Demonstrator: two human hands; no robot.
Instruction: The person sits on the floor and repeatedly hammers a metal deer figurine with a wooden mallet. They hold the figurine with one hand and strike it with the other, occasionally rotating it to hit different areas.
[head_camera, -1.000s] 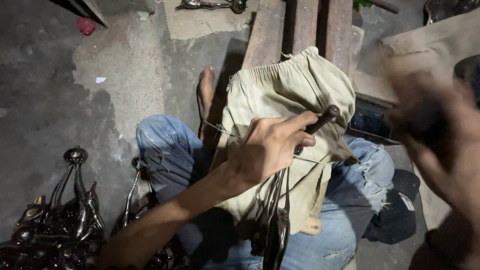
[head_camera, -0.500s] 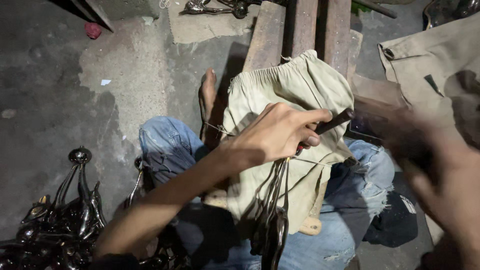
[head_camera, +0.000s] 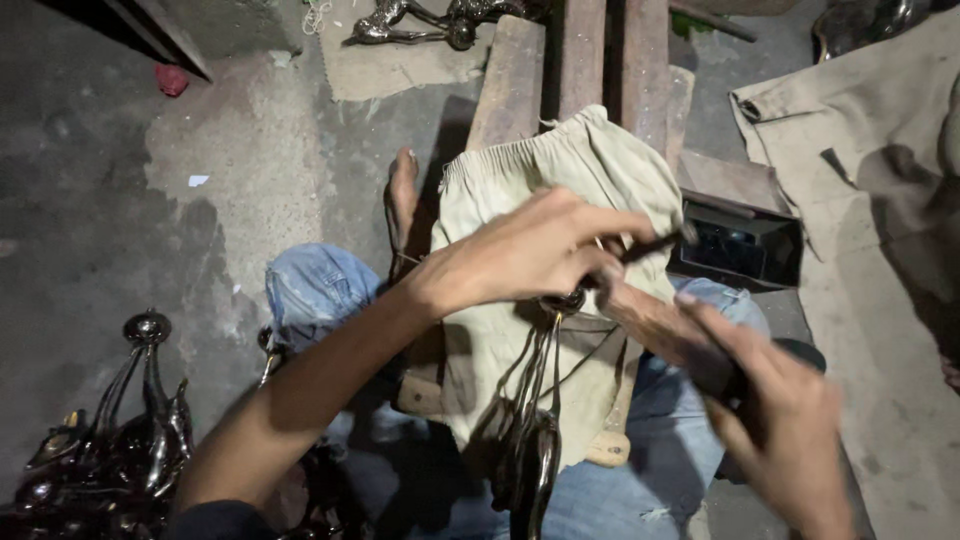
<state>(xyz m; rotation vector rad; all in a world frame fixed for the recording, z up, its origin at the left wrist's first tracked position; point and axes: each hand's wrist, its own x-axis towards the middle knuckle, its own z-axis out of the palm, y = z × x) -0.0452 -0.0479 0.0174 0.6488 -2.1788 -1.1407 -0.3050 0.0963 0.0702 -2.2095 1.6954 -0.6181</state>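
While gripped by two hands (head_camera: 540, 255), one metal figure (head_camera: 540, 440)

Bare concrete floor (head_camera: 120, 200) lies open leftward; metal figurines (head_camera: 110, 440) and wooden planks (head_camera: 560, 60) hem the hands.

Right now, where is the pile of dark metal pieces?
In the head view, the pile of dark metal pieces lies on the floor at bottom left, beside the person's left forearm.

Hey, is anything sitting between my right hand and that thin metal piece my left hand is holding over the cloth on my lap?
Nothing visible is in the way. The left hand pinches the top of the slender metal piece, which hangs down over the beige cloth. The right hand is beside it, with only open space between them.
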